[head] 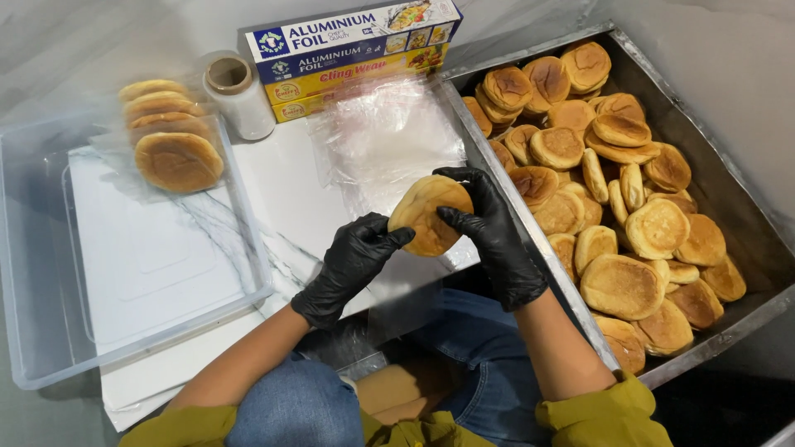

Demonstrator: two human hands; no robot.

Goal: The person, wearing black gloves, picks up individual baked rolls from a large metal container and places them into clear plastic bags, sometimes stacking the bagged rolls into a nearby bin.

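— Where was the bun (429, 213)?

— Up in the air over the cling film sheet (383, 141), the right hand (489, 228) curled over its top edge, the left hand (354, 261) pinching its lower rim with its fingers (396, 237).

— The risk?

— Slick gloves; a loose pinch might have dropped it onto the tabletop (286, 186), or a tight one dented it.

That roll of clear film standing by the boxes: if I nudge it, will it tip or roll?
The film roll stands upright on its flat end, so a low nudge probably slides it. It looks narrow for its height, so a high push may tip it; once down, its round shape would likely roll.
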